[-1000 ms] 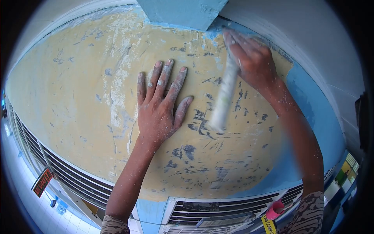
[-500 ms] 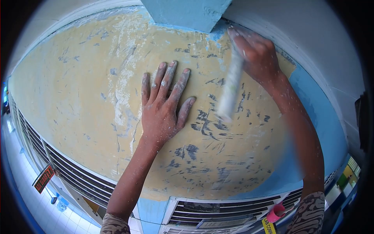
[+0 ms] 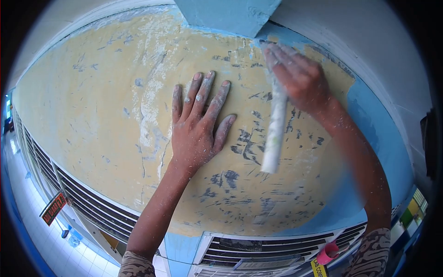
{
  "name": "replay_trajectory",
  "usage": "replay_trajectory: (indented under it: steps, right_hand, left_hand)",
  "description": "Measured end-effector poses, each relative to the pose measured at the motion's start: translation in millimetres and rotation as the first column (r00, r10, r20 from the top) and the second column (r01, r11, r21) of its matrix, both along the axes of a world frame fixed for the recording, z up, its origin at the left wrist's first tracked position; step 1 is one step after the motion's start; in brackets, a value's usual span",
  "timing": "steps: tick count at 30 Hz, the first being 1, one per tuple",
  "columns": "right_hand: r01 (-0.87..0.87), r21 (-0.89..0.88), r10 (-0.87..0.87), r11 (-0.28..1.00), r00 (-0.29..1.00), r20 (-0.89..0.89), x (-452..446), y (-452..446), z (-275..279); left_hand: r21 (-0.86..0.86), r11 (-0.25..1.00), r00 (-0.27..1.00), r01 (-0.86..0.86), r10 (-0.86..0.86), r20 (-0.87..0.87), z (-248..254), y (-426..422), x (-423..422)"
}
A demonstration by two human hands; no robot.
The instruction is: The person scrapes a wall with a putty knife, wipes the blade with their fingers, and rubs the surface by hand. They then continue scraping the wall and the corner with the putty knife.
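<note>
My left hand [image 3: 194, 134] lies flat with fingers spread on a wall [image 3: 92, 101], mostly bare yellowish with grey scuffs and white patches. Dust coats its fingertips. Higher up and to the right, my right hand [image 3: 302, 81] is closed around the upper part of a long white stick-like tool [image 3: 275, 134], whose lower end hangs down along the wall. The tool's upper end is covered by the fingers near the blue beam [image 3: 226, 18], so I cannot make out its kind. Pale flecks dot both forearms.
Blue paint [image 3: 369, 115] borders the scraped area at right. White ceiling slopes above. Below are slatted vents [image 3: 263, 247], a pink cup [image 3: 328, 251], a yellow sign [image 3: 318, 267] and, at left, a red-and-black hanging sign [image 3: 54, 207] over a tiled floor.
My right hand has moved slightly down with the white tool, whose free end now reaches lower on the wall. My left hand keeps its place on the wall; the view has shifted slightly.
</note>
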State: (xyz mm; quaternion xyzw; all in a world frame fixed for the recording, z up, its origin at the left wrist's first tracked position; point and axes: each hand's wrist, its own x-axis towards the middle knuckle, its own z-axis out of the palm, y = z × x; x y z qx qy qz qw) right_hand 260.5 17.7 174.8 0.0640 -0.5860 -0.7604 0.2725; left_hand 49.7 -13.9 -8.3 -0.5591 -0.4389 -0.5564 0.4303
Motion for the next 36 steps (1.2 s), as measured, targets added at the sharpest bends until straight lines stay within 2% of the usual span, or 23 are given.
replay_trajectory:
  steps: [1, 2, 4, 5, 6, 9, 10, 13, 17, 20, 22, 24, 25, 26, 28, 30, 32, 33, 34, 36]
  right_hand:
    - [-0.043, -0.075, 0.043, 0.996, 0.999, 0.005, 3, -2, 6]
    - [-0.042, -0.075, 0.043, 0.996, 0.999, 0.008, 0, -5, 10]
    - [-0.037, -0.150, 0.023, 0.988, 0.995, -0.100, -9, -9, 9]
    - [-0.012, -0.081, 0.001, 0.997, 0.991, -0.130, -13, -8, 3]
    - [-0.008, -0.087, -0.003, 0.996, 0.991, -0.133, -10, -9, -6]
    - [0.003, 0.039, -0.003, 0.999, 1.000, 0.003, -5, -2, -8]
    - [0.001, 0.037, -0.001, 0.999, 1.000, 0.002, -4, 1, -2]
    - [-0.025, -0.126, 0.011, 0.992, 0.994, -0.108, -13, -8, 5]
    - [0.066, -0.021, -0.067, 0.998, 0.993, -0.094, -10, -11, -14]
    - [-0.024, -0.061, 0.023, 0.998, 1.000, -0.009, -4, -11, 4]
    - [-0.052, -0.083, 0.049, 0.995, 0.998, -0.047, -9, -10, 6]
    - [0.091, -0.177, -0.129, 0.980, 0.968, -0.214, -22, -18, 4]
    - [0.095, -0.092, -0.112, 0.991, 0.974, -0.195, -24, -14, 1]
    - [0.096, -0.100, -0.115, 0.990, 0.973, -0.200, -21, -10, -5]
    - [-0.052, 0.057, 0.056, 0.997, 0.996, -0.067, -15, -6, -4]
    - [-0.116, 0.045, 0.116, 0.992, 0.993, -0.011, -15, -12, 8]
    - [0.032, -0.265, -0.085, 0.964, 0.978, -0.191, -18, -22, 11]
    - [0.101, -0.174, -0.135, 0.980, 0.971, -0.197, -20, -23, 6]
    - [0.105, -0.182, -0.141, 0.978, 0.970, -0.200, -17, -18, -2]
    - [-0.098, 0.018, 0.099, 0.995, 0.994, -0.041, -15, -7, -8]
  left_hand:
    - [-0.001, 1.000, 1.000, -0.001, 0.001, -0.007, 0, 0, -1]
    - [-0.004, 1.000, 1.000, 0.001, -0.001, -0.009, 1, 0, 0]
    - [-0.005, 1.000, 1.000, 0.003, -0.003, -0.014, 0, 0, 0]
    - [0.002, 1.000, 1.000, 0.000, 0.000, -0.012, 1, 0, 0]
    - [-0.003, 1.000, 1.000, 0.004, -0.004, -0.014, 0, 0, 2]
    - [0.005, 1.000, 1.000, 0.015, -0.015, -0.010, 1, 0, -1]
    - [0.003, 1.000, 1.000, 0.012, -0.012, -0.011, 0, 0, -1]
    - [0.002, 1.000, 1.000, 0.008, -0.008, -0.016, 0, 0, 1]
    - [-0.001, 1.000, 1.000, -0.005, 0.005, -0.016, 0, -1, 0]
    - [0.012, 1.000, 1.000, 0.013, -0.013, -0.004, -2, 0, -2]
    - [0.005, 1.000, 1.000, 0.020, -0.020, -0.009, -3, 0, -1]
    - [0.001, 1.000, 1.000, -0.022, 0.022, -0.021, -2, 1, -2]
    - [-0.004, 1.000, 1.000, -0.020, 0.020, -0.020, -3, 0, -1]
    - [-0.013, 1.000, 1.000, -0.002, 0.002, -0.016, -3, -2, 0]
    - [0.001, 1.000, 1.000, 0.007, -0.007, 0.007, -1, -1, -3]
    - [0.006, 1.000, 1.000, 0.002, -0.002, -0.012, -3, 1, -3]
    - [-0.002, 1.000, 1.000, 0.000, 0.000, -0.013, -4, -1, -3]
    - [-0.009, 1.000, 1.000, 0.001, -0.001, -0.011, -3, -2, -3]
    - [-0.017, 1.000, 1.000, 0.005, -0.005, -0.015, -4, -1, -2]
    - [0.004, 1.000, 1.000, -0.001, 0.001, -0.008, -2, 1, -2]
